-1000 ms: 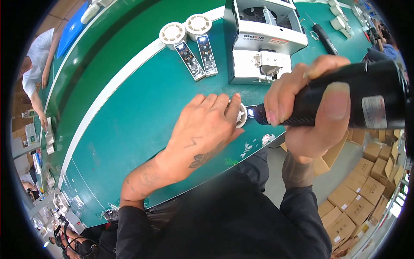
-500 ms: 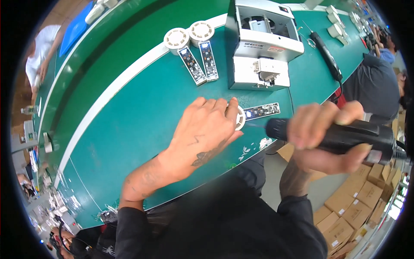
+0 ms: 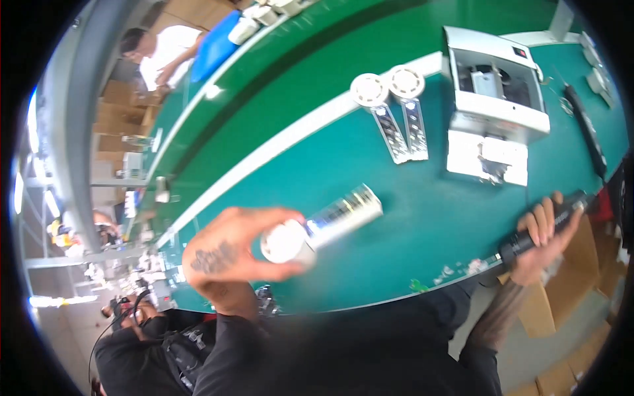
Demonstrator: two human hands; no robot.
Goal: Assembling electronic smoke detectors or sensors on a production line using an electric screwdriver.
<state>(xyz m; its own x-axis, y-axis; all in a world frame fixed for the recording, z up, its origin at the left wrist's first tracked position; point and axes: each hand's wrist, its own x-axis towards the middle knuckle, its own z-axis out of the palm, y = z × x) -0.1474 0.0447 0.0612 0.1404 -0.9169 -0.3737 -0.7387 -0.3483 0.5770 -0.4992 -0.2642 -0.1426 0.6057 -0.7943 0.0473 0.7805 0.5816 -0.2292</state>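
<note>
My left hand (image 3: 224, 247) grips the round head of a white device (image 3: 347, 214), shaped like a handheld fan with a circuit board exposed along its handle. The device is blurred and seems raised off the bench, its handle pointing up and right. My right hand (image 3: 536, 244) is wrapped round a black electric screwdriver (image 3: 517, 248) at the bench's near right edge, its tip pointing left and well apart from the device. Two similar devices (image 3: 393, 135) lie side by side farther back, boards up.
A silver screw-feeder-like machine (image 3: 495, 109) stands at the back right. Beyond it rests another black electric screwdriver (image 3: 584, 129). White and green scraps (image 3: 444, 272) lie along the near edge of the green bench (image 3: 277, 185). Cardboard boxes (image 3: 571, 277) sit below right. Another person (image 3: 172, 53) is at far left.
My left hand has moved left and nearer, carrying the device up from the bench. My right hand has drawn the screwdriver away to the right. The whole view has swung left.
</note>
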